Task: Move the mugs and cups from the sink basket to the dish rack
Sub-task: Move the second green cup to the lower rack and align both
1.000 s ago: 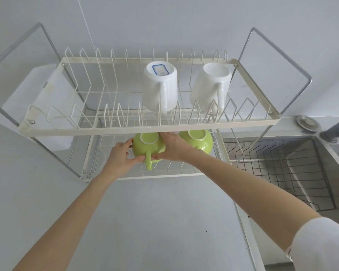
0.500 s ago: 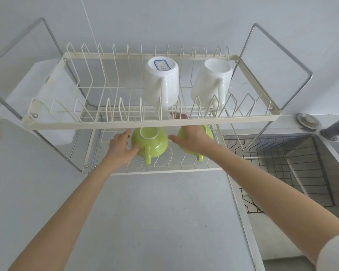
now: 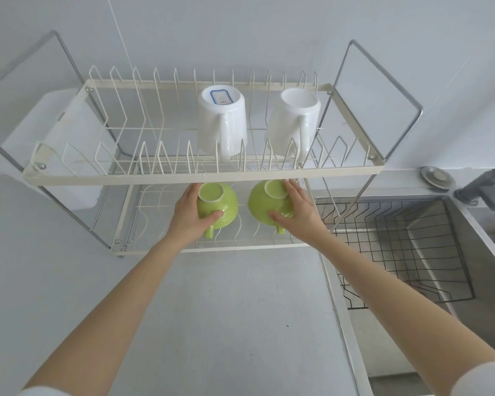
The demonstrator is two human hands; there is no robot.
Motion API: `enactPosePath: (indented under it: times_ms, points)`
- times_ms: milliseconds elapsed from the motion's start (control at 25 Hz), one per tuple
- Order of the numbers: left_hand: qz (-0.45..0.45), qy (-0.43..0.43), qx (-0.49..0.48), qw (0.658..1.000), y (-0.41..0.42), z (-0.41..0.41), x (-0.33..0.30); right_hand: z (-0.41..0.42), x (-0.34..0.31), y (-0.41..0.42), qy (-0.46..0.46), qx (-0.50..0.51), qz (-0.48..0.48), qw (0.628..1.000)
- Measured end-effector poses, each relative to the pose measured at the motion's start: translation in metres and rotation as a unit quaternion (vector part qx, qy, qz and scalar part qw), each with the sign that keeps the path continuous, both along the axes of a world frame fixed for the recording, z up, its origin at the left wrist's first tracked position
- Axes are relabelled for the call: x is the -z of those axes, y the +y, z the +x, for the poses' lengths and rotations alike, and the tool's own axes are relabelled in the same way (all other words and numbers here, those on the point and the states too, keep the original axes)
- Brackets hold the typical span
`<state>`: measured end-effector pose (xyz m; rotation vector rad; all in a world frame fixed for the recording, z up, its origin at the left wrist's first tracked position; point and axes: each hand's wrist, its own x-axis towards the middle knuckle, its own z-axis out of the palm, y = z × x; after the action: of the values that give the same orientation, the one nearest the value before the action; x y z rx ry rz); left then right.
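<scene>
A cream two-tier wire dish rack (image 3: 203, 178) stands on the counter. Two white mugs sit upside down on its upper tier, one with a blue label (image 3: 223, 121) and a plain one (image 3: 293, 121) to its right. On the lower tier are two green cups, both upside down with handles toward me. My left hand (image 3: 187, 215) grips the left green cup (image 3: 219, 204). My right hand (image 3: 296, 212) grips the right green cup (image 3: 262, 202). The dark wire sink basket (image 3: 397, 238) in the sink on the right holds nothing.
A white plastic tray (image 3: 55, 132) hangs off the rack's left end. Tall metal frame bars (image 3: 383, 81) rise at both rack ends. A grey faucet (image 3: 486, 184) and a round drain plug (image 3: 437, 177) sit behind the sink. Grey counter (image 3: 226, 324) lies before the rack.
My right hand left the left green cup and moved right onto the right green cup. My left hand closed around the left cup, which now sits further left.
</scene>
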<state>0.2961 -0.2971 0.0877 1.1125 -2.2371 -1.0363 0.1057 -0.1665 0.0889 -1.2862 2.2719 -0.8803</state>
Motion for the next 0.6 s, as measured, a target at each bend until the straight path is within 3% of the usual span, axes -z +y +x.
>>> enactPosePath:
  times_ms: [600]
  points:
    - [0.004, -0.048, 0.015, 0.999, 0.012, -0.024, 0.003, -0.015, -0.007, 0.008, -0.008, -0.001, 0.030, 1.000]
